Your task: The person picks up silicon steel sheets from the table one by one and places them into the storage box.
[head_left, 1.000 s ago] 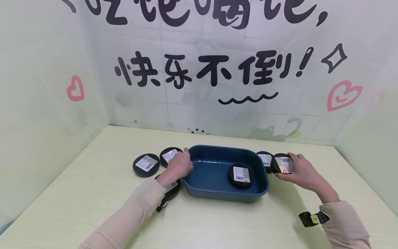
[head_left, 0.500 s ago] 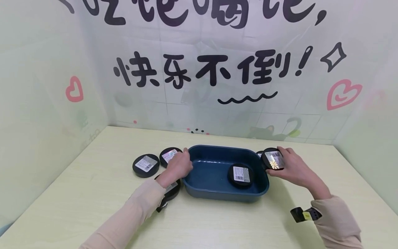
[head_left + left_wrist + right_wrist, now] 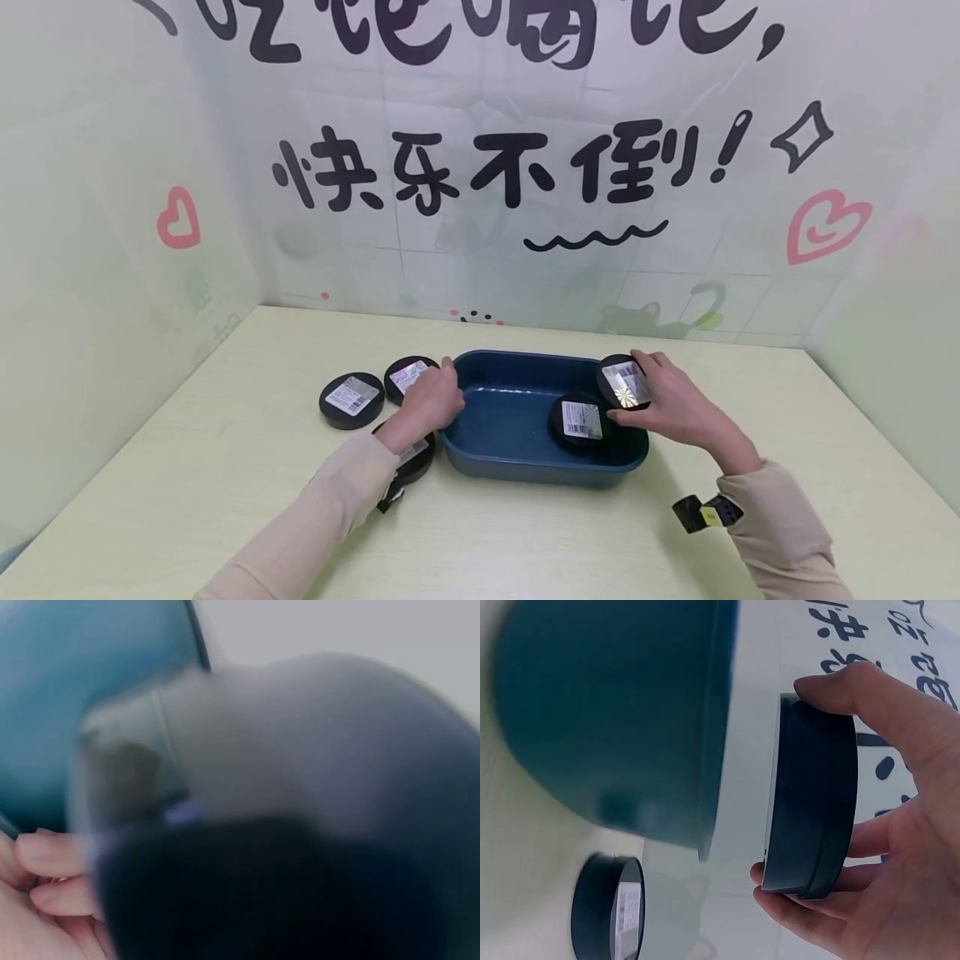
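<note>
A deep blue plastic basin (image 3: 525, 470) with rounded corners stands on the table. My left hand (image 3: 435, 398) grips its left rim; in the left wrist view the curled fingers (image 3: 56, 855) show at the lower left, beside the rim. Between thumb and fingers, my right hand (image 3: 678, 407) holds a short round black container (image 3: 625, 382) with a silvery label, over the basin's right rim. The right wrist view shows that container (image 3: 814, 799) edge-on, raised above the rim. Another round black container (image 3: 582, 421) lies label up inside the basin, at its right end.
Left of the basin lie several more labelled black containers (image 3: 352, 400), one partly under the left forearm. The right wrist view has one black container (image 3: 609, 907) on the table beside the basin. A printed backdrop (image 3: 480, 275) closes off the table's far edge.
My right hand has carried the held black container leftward, from beyond the basin's right side to over its right rim. The left hand stays on the left rim.
</note>
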Demonstrator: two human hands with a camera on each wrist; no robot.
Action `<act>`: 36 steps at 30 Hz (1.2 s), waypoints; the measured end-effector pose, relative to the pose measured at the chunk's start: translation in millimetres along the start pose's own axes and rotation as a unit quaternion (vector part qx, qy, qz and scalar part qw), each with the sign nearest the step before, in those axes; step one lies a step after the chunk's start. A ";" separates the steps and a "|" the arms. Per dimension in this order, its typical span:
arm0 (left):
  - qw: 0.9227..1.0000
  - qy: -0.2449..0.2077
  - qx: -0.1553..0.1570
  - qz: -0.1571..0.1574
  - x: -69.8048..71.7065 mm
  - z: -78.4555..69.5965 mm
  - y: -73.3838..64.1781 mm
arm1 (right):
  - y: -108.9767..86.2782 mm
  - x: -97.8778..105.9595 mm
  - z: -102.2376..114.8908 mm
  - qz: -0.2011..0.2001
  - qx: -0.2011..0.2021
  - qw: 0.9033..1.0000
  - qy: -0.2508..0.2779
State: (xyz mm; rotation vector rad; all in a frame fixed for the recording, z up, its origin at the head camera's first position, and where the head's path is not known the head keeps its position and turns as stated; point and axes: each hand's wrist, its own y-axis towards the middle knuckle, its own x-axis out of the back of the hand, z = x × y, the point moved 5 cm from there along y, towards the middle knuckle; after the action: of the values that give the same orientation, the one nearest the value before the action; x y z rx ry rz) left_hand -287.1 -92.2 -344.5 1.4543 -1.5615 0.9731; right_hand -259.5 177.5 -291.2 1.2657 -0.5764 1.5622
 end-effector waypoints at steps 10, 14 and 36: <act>1.000 -0.006 -0.001 0.004 -0.3 -0.3 0.0 | 5.9 -12.8 13.2 0.010 0.012 1.000 0.007; 1.000 -0.003 -0.004 0.000 -0.2 -0.3 0.7 | 6.6 -17.1 17.4 0.016 0.016 1.000 0.000; 1.000 -0.001 -0.005 0.004 -0.6 0.3 1.4 | 11.0 -41.4 19.7 0.049 0.029 0.998 -0.014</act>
State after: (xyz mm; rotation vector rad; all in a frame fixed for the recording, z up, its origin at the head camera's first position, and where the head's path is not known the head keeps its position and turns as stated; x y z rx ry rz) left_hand -288.5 -92.1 -345.1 1.4434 -1.5732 0.9668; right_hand -262.9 140.4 -320.1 1.3229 -0.6229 1.6545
